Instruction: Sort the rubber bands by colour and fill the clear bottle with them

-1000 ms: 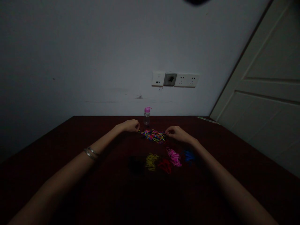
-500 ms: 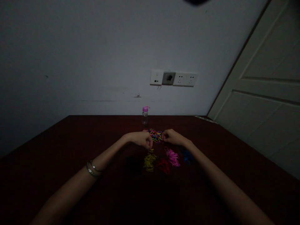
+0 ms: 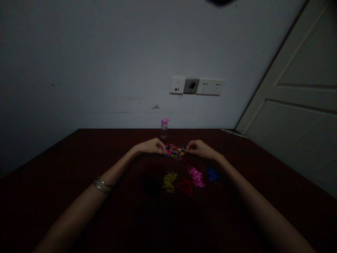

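Observation:
A mixed pile of small colourful bands lies on the dark table between my hands. My left hand pinches at the pile's left edge; whatever is between its fingertips is too small to name. At the right edge, my right hand has thumb and fingertips together, its hold also unclear. Nearer to me are separate heaps: yellow, red, pink and blue, the last beside my right forearm.
A clear bottle with a pink cap stands behind the mixed pile. The dark red table meets a wall with sockets. A white door is at the right, with a pale strip near the table's back corner.
My left hand has moved away from above the yellow heap, up and left to the mixed pile. My right hand has shifted slightly right and up. A yellow piece now lies with the yellow heap.

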Motion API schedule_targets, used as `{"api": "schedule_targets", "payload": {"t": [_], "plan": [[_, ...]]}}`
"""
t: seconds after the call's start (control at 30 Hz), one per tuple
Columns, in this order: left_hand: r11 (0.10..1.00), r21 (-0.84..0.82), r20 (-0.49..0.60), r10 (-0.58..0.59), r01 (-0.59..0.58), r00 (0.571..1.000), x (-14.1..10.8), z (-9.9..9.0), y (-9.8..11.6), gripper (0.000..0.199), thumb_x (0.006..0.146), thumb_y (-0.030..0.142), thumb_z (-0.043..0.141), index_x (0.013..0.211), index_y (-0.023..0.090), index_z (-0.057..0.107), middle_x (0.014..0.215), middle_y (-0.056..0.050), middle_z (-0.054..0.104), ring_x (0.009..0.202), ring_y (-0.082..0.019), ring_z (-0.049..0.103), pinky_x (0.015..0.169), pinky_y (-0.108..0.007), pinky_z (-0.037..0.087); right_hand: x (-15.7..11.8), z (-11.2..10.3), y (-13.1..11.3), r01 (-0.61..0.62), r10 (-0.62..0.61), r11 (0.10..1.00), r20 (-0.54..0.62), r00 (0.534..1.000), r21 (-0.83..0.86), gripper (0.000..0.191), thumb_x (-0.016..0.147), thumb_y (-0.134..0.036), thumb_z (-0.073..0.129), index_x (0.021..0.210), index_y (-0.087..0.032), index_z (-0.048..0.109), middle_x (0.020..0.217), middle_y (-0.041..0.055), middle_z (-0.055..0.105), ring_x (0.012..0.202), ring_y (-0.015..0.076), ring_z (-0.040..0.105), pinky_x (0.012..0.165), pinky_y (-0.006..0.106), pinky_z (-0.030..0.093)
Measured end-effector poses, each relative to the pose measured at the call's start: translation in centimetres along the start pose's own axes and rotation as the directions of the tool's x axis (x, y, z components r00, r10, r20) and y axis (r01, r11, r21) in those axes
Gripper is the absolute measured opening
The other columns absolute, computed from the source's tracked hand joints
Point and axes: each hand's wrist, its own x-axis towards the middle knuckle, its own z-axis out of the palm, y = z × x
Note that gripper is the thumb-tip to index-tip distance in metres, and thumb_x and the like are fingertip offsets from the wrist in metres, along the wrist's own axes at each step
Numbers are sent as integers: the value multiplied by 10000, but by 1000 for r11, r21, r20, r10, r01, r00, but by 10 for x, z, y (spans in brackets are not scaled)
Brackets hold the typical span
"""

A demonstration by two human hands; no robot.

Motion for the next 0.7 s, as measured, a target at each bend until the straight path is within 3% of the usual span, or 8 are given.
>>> {"api": "schedule_targets", "payload": {"t": [0.1,0.3,0.53,0.7], "plan": [[998,-12,-128,-67,66,990,-1,-7,-21,213,664,227,548,795,102,659,651,-18,603,565,-71,441,559,-196,331,0,0,1,-21,21,1000,11,1000,22,179,686,-239,522,740,-118,642,698,44,622,628,129,535,570,220,399],[993,-49,-233,-114,106,966,6,-3,-41,244,628,202,525,789,100,677,674,-40,624,586,-92,467,574,-209,343,-1,4,2,-25,23,998,39,999,54,178,694,-239,512,737,-120,636,680,32,613,611,119,522,572,222,396],[992,-124,-349,-43,-1,936,13,12,-20,255,668,268,564,824,93,664,666,-37,602,575,-82,454,550,-198,338,-2,5,-4,-66,60,968,33,998,243,190,694,-283,541,759,-122,617,660,26,595,574,106,502,539,227,396],[979,-180,-295,44,-101,954,25,41,-1,401,665,291,602,1020,105,609,700,-30,597,577,-85,455,533,-196,333,0,7,-11,-98,64,905,94,993,415,237,671,-340,589,773,-128,617,689,29,598,588,109,511,521,232,421]]}}
